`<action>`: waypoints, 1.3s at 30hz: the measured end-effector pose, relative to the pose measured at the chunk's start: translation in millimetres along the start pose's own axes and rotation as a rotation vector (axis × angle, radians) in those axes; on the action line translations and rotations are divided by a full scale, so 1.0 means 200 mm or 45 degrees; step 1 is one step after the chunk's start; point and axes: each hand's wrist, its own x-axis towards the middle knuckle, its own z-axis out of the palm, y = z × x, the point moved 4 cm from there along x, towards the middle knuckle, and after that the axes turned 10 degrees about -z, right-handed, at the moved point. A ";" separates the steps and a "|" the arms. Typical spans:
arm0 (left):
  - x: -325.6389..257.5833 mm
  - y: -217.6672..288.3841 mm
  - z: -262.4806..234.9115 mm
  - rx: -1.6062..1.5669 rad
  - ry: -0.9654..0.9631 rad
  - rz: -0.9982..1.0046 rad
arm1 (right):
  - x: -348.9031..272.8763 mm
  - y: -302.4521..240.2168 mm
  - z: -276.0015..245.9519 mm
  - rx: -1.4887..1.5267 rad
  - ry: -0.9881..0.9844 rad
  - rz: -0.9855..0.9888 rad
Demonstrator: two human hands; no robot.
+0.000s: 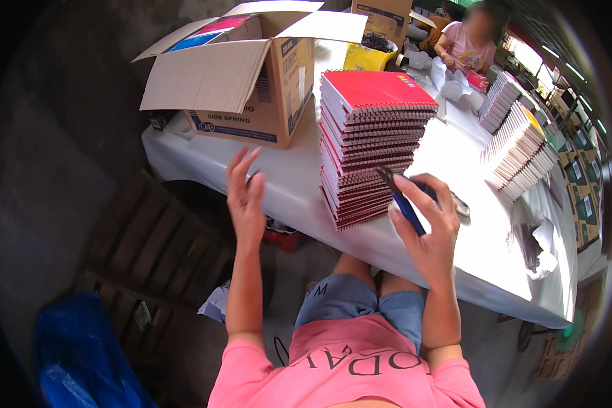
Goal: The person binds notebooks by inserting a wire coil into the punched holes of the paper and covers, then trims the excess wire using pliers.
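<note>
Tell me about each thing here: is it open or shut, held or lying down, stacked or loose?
cardboard box: open, flaps spread out, standing on the table.
red notebooks: closed, in a tall stack that leans a bit.
white notebooks: stacked, slanting rows.
blue-handled tool: held up.
right hand: closed around the tool.
left hand: open, empty, fingers up.
white table: covered with a cloth.

Open cardboard box on white table, fanned notebook stacks far right, yellow bin, wooden pallets, blue bag, seated person behind.
</note>
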 end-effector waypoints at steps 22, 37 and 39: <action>0.37 0.30 0.64 -0.096 -0.403 0.510 | 0.19 -0.03 0.18 -0.055 0.153 -0.103; 0.38 0.28 0.63 -0.066 -0.354 0.562 | 0.13 -0.07 0.17 -0.245 0.121 0.055; 0.38 0.28 0.64 -0.067 -0.351 0.565 | 0.14 -0.07 0.18 -0.277 0.101 0.067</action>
